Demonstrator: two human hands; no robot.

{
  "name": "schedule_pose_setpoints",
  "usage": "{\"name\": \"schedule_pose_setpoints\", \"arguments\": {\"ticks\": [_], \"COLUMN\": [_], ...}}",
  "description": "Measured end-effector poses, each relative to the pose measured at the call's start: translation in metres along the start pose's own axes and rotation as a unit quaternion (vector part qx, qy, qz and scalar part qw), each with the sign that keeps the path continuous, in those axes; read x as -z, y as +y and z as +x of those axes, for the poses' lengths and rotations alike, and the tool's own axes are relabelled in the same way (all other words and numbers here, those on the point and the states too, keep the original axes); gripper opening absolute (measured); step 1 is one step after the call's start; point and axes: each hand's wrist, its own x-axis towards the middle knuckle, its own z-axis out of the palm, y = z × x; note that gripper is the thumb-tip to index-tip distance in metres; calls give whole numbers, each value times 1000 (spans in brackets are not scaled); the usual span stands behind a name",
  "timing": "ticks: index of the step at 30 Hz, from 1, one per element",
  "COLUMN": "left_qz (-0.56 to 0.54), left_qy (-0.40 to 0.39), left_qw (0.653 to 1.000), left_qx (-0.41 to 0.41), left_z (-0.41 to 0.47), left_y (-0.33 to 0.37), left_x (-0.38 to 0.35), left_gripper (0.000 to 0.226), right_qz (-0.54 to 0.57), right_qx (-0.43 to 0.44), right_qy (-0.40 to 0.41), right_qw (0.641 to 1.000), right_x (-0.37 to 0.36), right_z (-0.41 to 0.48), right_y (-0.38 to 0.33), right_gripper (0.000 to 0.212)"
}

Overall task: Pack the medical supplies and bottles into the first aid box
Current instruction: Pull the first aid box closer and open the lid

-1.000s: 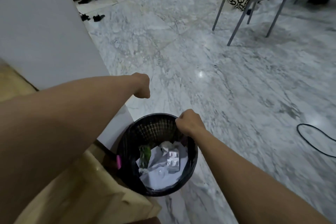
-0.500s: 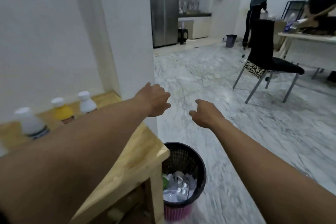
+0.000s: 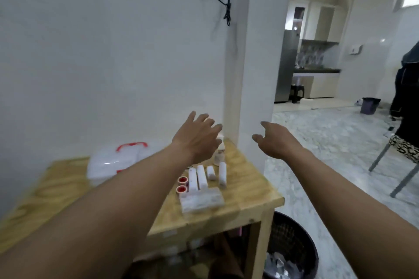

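Note:
A clear first aid box (image 3: 108, 165) with a red handle stands shut at the back of the wooden table (image 3: 249, 190), against the wall. In front of it lie several white bandage rolls (image 3: 201, 176), two red-capped small pots (image 3: 182, 184) and a flat white packet (image 3: 200, 202). A white bottle (image 3: 220, 154) stands behind them, partly hidden by my left hand (image 3: 199, 138), which hovers open above it. My right hand (image 3: 276, 140) hangs open in the air past the table's right edge. Both hands hold nothing.
A black mesh waste bin (image 3: 292, 249) with crumpled paper stands on the marble floor by the table's right leg. A white pillar (image 3: 249, 74) rises behind the table corner. A chair (image 3: 403, 161) stands at the right edge; a cable (image 3: 226, 6) hangs on the wall.
The view has swung up and left from the waste bin to the table. Both hands rose from the bin's rim and opened, the left now over the supplies.

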Motion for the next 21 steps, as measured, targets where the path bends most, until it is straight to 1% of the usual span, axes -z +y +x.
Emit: {"name": "schedule_pose_setpoints", "arguments": {"ticks": [4, 9, 12, 15, 17, 19, 21], "left_qz": [9, -17, -47, -73, -82, -98, -114], "left_qy": [-26, -48, -47, -37, -52, -65, -55], "left_qw": [997, 986, 974, 962, 954, 948, 945], "left_qx": [72, 158, 214, 261, 284, 297, 302], "left_z": [-59, -119, -147, -165, -174, -182, -187], "left_y": [-43, -76, -85, -90, -92, -91, -90], "left_x": [2, -10, -20, -31, -39, -48, -55], "left_gripper": [50, 46, 53, 52, 53, 53, 53], "right_qz": [8, 17, 22, 30, 31, 29, 25], "right_qx": [72, 155, 196, 228, 242, 260, 279], "right_qy": [-8, -46, -68, -81, -75, -73, -80], "right_qw": [997, 987, 978, 970, 967, 962, 957], "right_x": [-15, -42, -60, -80, -91, -101, -109], "right_z": [-15, -28, -32, -33, -33, -34, -35], "right_y": [-58, -125, -158, -182, -192, -200, -206], "right_gripper": [64, 64, 64, 63, 60, 57, 53]}}
